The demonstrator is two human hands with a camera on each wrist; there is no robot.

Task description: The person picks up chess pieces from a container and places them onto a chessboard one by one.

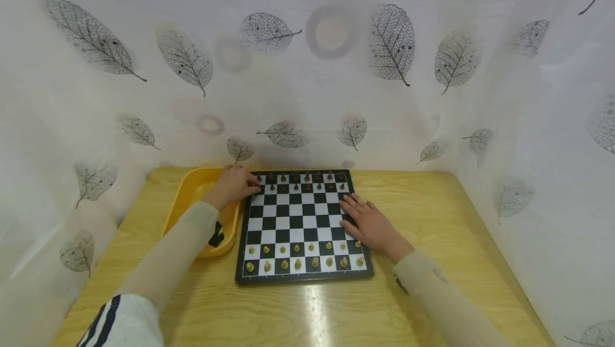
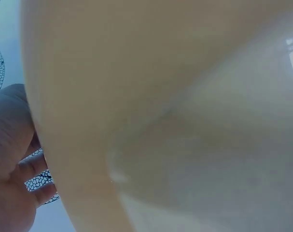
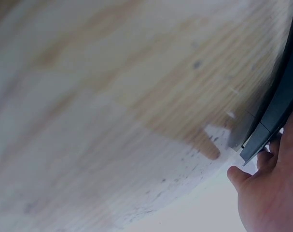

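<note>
A black-and-white chessboard (image 1: 289, 224) lies on the table, with dark red pieces (image 1: 307, 177) along its far side and yellow pieces (image 1: 298, 264) along its near side. My left hand (image 1: 233, 184) reaches over the yellow tray to the board's far left corner. Its thumb and forefinger pinch a small dark chess piece there, mostly hidden by the fingers. Spread fingers of my right hand (image 1: 375, 227) rest on the board's right edge. In the right wrist view, the right hand (image 3: 274, 188) lies against the black board edge (image 3: 276, 106).
Left of the board stands the yellow tray (image 1: 174, 211), with a black item (image 1: 217, 235) in it. The wooden table (image 1: 423, 203) extends around the board. A white leaf-patterned curtain (image 1: 298, 85) hangs behind and at both sides.
</note>
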